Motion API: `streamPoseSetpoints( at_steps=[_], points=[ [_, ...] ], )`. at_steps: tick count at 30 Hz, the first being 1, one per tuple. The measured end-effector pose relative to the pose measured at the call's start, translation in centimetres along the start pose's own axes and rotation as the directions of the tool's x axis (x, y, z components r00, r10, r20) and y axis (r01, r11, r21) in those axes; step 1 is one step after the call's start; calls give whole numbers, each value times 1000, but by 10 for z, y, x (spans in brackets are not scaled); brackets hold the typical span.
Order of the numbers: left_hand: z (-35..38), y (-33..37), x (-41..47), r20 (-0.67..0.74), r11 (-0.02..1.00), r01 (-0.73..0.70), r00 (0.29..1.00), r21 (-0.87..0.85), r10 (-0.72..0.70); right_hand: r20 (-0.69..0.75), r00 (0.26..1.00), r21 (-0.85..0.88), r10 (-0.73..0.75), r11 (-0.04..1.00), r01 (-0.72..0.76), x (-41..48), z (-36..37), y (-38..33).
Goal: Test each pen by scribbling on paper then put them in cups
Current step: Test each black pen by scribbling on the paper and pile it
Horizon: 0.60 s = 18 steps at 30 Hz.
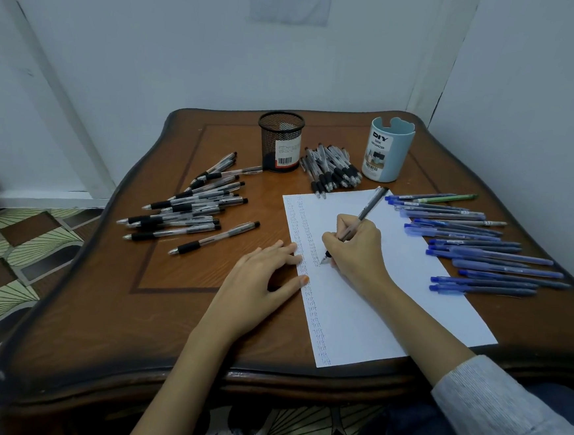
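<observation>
A white sheet of paper [394,277] lies on the brown wooden table [141,309], with columns of small scribbles down its left side. My right hand [358,250] grips a grey pen [368,210], its tip touching the paper beside the scribbles. My left hand [259,284] rests flat on the table, fingertips pressing the paper's left edge. A black mesh cup [280,141] and a light blue cup [388,149] stand at the back. Black-grip pens [190,209] lie in a pile to the left, more black-grip pens [330,171] between the cups, and blue pens [475,246] to the right.
A green pen [452,198] lies at the far end of the blue pile. White walls close in behind and to the right of the table. Patterned floor [10,264] shows to the left. My grey sleeve [503,416] hangs past the table's near edge.
</observation>
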<state>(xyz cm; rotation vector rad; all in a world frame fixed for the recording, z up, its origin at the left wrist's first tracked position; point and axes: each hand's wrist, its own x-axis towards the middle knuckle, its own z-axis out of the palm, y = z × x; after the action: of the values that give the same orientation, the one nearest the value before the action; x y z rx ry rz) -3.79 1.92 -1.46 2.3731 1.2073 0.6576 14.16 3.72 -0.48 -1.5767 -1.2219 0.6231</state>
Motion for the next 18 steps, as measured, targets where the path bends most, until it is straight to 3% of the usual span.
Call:
streamPoseSetpoints(
  at_steps=[3,5,12,18],
  points=[
    [0,-1,0,-9,1000,8,1000,-22,-8,63,983,274,174,944,-185,2,-6,-3],
    [-1,-2,0,-17,999,13,1000,-40,-14,123,969,417,214,875,-246,2,-9,-6],
    [-1,-1,2,61,997,42,997,62,-46,142,971,381,194,894,-234,3,-12,-5],
    [-3,0,4,75,997,69,995,37,-72,162,971,379,176,897,-225,3,-13,-5]
  ],
)
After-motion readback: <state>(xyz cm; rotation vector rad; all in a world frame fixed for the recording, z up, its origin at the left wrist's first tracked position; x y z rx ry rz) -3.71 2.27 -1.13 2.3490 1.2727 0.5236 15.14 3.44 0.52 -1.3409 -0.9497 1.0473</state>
